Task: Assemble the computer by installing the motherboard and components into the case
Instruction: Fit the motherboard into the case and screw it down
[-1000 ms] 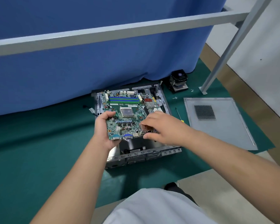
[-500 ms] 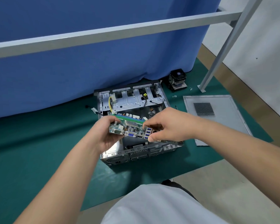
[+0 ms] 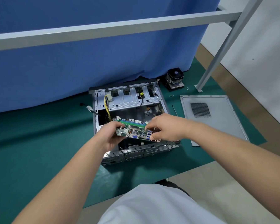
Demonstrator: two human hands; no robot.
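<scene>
Green mat (image 3: 39, 143) carries open metal case (image 3: 129, 104). Side panel (image 3: 213, 117) lies flat to the right, CPU cooler (image 3: 174, 78) behind. Motherboard (image 3: 132, 131), flat 1 s ago, now tilted edge-on above case, I/O ports facing viewer. Left hand (image 3: 110, 135) grip grasps its left end; right hand (image 3: 165, 126) pinches right end.

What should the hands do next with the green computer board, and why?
Probably ease the motherboard down, port edge toward the near rear panel of the case. The left hand and right hand hold it by opposite ends above the open case, ports facing the perforated panel, not yet seated. Yellow and black cables hang inside at the far left, so go slowly.
</scene>
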